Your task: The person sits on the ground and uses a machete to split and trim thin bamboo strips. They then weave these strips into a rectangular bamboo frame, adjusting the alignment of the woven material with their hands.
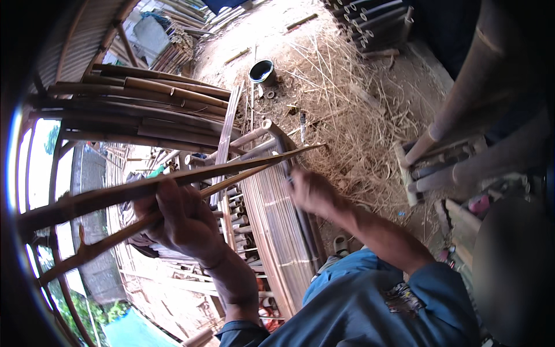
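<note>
My left hand point(188, 217) is closed around two long bamboo strips. The wider upper strip point(115, 194) is brown and tapers to a point at the right. The narrower lower strip point(118, 237) has a knot with a stub on it, and the two strips converge toward their right ends. My right hand point(315, 194) is curled into a fist just below those converging ends. Something small and dark shows at its fingers, too little to name. Under the strips stands a bench point(283, 231) topped with slim bamboo slats.
Bamboo poles point(156, 92) are stacked on the left. A dark bucket point(263, 72) stands beyond the bench. Bamboo shavings point(358, 110) cover the ground ahead. Thick bamboo uprights point(451, 110) rise at the right, and cut bamboo tubes point(370, 23) are piled at the back.
</note>
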Demonstrator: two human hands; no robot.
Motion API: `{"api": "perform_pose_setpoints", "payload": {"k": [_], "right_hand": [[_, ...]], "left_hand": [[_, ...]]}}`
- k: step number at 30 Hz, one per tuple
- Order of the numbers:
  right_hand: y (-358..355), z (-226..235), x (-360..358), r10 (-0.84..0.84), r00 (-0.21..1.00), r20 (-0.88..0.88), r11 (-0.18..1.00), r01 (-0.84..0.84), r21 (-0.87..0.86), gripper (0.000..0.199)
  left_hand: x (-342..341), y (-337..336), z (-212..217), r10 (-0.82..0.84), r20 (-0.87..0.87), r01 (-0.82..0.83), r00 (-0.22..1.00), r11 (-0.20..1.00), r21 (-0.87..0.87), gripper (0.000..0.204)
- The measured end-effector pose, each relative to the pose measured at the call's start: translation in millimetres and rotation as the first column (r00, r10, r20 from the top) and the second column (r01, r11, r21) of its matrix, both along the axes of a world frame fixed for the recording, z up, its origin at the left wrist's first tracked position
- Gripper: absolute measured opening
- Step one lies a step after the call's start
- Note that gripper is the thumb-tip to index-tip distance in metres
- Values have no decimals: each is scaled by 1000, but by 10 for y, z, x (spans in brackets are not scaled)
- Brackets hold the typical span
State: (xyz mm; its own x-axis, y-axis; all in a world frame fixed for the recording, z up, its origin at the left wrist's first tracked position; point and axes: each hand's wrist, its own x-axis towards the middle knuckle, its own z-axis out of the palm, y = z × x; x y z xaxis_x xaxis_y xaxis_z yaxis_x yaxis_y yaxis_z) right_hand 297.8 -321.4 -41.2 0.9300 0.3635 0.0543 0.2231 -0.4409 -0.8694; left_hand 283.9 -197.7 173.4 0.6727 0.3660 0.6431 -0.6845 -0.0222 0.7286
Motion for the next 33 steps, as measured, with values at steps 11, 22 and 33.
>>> {"api": "perform_pose_setpoints", "payload": {"k": [11,22,33], "right_hand": [[-773,186,361,-156,980,127,944,185,-272,34],[-1254,903,168,-242,967,-84,940,212,-268,29],[-1323,164,513,-199,973,-117,935,152,-321,30]], "left_hand": [[830,-367,-118,48,23,-46,999,575,817,22],[1161,-855,62,-137,-151,192,979,867,460,14],[1622,-937,-1092,-334,-176,331,926,942,-43,12]]}}
